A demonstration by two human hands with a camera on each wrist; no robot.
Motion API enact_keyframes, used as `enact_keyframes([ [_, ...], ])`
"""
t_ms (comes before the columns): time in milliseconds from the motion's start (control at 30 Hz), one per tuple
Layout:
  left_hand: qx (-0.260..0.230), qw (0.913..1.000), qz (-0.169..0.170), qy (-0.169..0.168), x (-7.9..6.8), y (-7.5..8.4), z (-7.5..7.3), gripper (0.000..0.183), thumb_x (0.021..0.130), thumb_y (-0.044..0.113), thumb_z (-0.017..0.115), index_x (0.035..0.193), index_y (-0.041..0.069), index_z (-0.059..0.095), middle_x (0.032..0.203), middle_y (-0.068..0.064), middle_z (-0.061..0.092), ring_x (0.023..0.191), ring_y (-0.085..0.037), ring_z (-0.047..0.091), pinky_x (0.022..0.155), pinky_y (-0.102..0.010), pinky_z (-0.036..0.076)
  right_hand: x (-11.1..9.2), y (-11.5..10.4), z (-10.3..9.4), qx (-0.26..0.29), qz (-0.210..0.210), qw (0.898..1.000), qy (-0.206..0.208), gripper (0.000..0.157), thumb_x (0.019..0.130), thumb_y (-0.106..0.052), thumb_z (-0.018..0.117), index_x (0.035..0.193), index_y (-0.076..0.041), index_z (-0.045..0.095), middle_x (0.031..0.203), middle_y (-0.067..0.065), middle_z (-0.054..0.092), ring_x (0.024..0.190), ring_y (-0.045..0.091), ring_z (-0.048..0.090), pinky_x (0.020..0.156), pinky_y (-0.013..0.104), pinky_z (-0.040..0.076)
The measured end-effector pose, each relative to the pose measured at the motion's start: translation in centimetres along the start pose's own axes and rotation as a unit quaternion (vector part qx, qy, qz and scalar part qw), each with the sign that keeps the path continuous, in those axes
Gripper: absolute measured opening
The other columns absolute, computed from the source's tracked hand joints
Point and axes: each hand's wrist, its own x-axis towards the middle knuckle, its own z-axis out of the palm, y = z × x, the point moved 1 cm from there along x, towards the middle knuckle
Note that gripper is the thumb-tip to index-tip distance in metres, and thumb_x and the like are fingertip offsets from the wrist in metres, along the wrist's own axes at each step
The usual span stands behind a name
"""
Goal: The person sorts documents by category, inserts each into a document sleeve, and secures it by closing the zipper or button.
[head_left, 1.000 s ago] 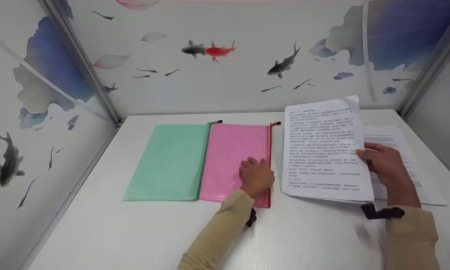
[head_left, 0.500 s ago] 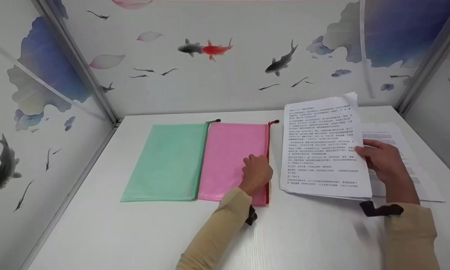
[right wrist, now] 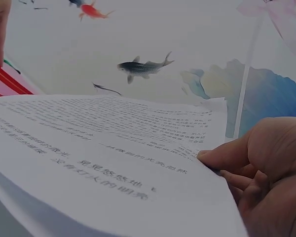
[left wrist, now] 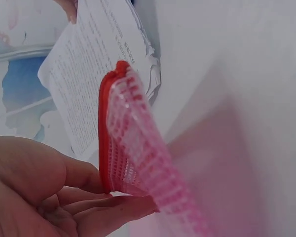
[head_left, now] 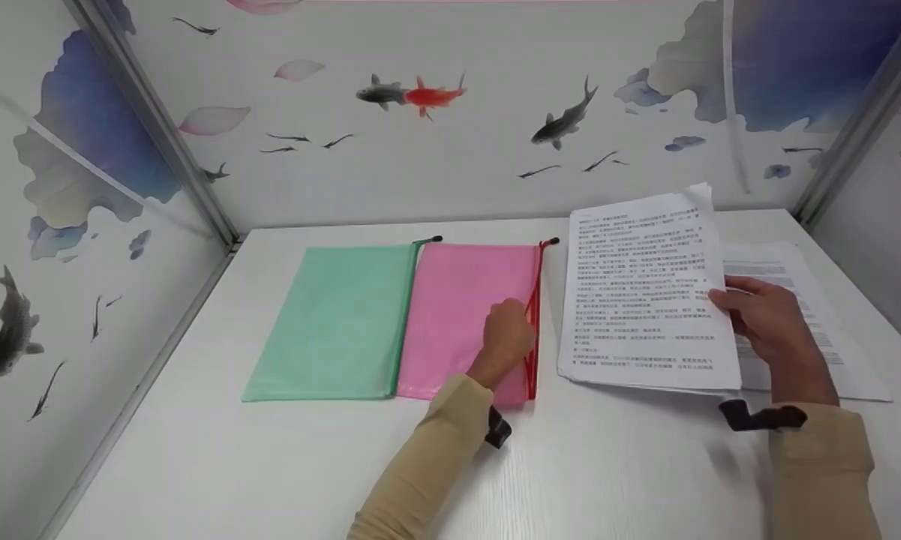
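Since the white table gives flat support, the pink mesh zip pouch is best left lying on it, with only its zip side raised, just right of the green zip pouch. My stack of printed sheets is held tilted to the right of the pink pouch, apart from it; I should handle it as one block, edges aligned, with no page bowing. My right hand grips the stack's right margin, thumb on the printed face; a light, even pinch should avoid creases. My left hand pinches the zip side of the pink pouch between thumb and fingers. The red zip edge shows as two strips in the head view, so the mouth appears parted; for good control, I should lift one layer only and pull gently, as the mesh looks thin. Among obscured items, the flat sheets on the table come first: my right hand and the stack cover part of them, and I cannot read their count. The stack's rear pages are hidden; whether its lower edge touches the table is unclear. No view shows the pouch's interior. My left fingertips are partly covered by mesh. The zip pull, at the far corner, is too small to make out.
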Motion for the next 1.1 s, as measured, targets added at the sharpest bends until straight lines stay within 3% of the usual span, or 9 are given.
enact_keyframes([
  [167, -0.092, 0.9951, -0.037, 0.011, -0.4, -0.6, -0.5, 0.026, 0.097, 0.008, 0.059, 0.120, -0.002, 0.067, 0.103, -0.014, 0.072, 0.083, -0.023, 0.070, 0.076, -0.035, 0.063, -0.1, -0.2, 0.1, -0.008, 0.009, 1.000, 0.004, 0.075, 0.100, -0.036, 0.060, 0.158, -0.003, 0.026, 0.084, -0.026, 0.066, 0.082, 0.001, 0.069, 0.076, 0.020, 0.058],
  [233, -0.115, 0.9922, -0.048, 0.012, -0.5, -0.7, -0.8, 0.030, 0.097, 0.009, 0.059, 0.124, -0.001, 0.067, 0.109, -0.013, 0.072, 0.086, -0.024, 0.070, 0.077, -0.035, 0.063, -0.2, -0.5, 0.2, 0.004, 0.011, 1.000, 0.004, 0.076, 0.099, -0.037, 0.062, 0.158, -0.003, 0.026, 0.085, -0.025, 0.067, 0.082, 0.002, 0.070, 0.076, 0.020, 0.058],
  [433, -0.151, 0.9876, -0.041, 0.017, -0.2, -1.3, -1.2, 0.028, 0.098, 0.006, 0.058, 0.122, -0.001, 0.070, 0.111, -0.015, 0.073, 0.085, -0.022, 0.070, 0.073, -0.032, 0.063, -0.5, -1.2, 0.4, 0.082, 0.013, 0.997, -0.002, 0.081, 0.094, -0.029, 0.070, 0.157, -0.002, 0.027, 0.085, -0.019, 0.070, 0.079, 0.004, 0.071, 0.071, 0.020, 0.059],
  [767, -0.187, 0.9816, 0.000, 0.036, -0.3, -1.4, -2.4, 0.026, 0.097, 0.006, 0.057, 0.116, -0.001, 0.073, 0.103, -0.015, 0.076, 0.083, -0.024, 0.074, 0.064, -0.029, 0.062, -0.8, -1.9, 0.5, 0.157, 0.024, 0.986, -0.042, 0.087, 0.092, -0.024, 0.073, 0.159, -0.005, 0.021, 0.090, -0.016, 0.072, 0.083, 0.005, 0.071, 0.073, 0.020, 0.059],
  [867, -0.189, 0.9810, 0.006, 0.042, -0.4, -1.3, -2.9, 0.026, 0.096, 0.006, 0.058, 0.116, 0.000, 0.073, 0.104, -0.015, 0.076, 0.084, -0.024, 0.075, 0.063, -0.028, 0.062, -1.0, -2.1, 0.5, 0.194, 0.028, 0.978, -0.069, 0.067, 0.092, -0.020, 0.073, 0.150, -0.016, 0.041, 0.093, -0.013, 0.074, 0.084, 0.008, 0.072, 0.073, 0.022, 0.060],
  [1000, -0.195, 0.9798, 0.003, 0.043, -0.5, -1.1, -3.5, 0.026, 0.096, 0.007, 0.059, 0.117, 0.001, 0.073, 0.105, -0.015, 0.076, 0.084, -0.024, 0.075, 0.064, -0.028, 0.062, -1.4, -2.3, 0.5, 0.233, 0.044, 0.966, -0.103, 0.028, 0.092, -0.018, 0.072, 0.117, -0.024, 0.060, 0.096, -0.007, 0.076, 0.087, 0.012, 0.075, 0.074, 0.026, 0.062],
  [1100, -0.201, 0.9786, 0.001, 0.045, -0.5, -1.0, -3.8, 0.026, 0.096, 0.007, 0.059, 0.118, 0.002, 0.073, 0.105, -0.015, 0.076, 0.083, -0.023, 0.075, 0.065, -0.028, 0.062, -1.5, -2.5, 0.7, 0.235, 0.051, 0.963, -0.121, 0.030, 0.093, -0.018, 0.071, 0.119, -0.025, 0.058, 0.098, -0.006, 0.076, 0.089, 0.014, 0.075, 0.075, 0.028, 0.062],
])
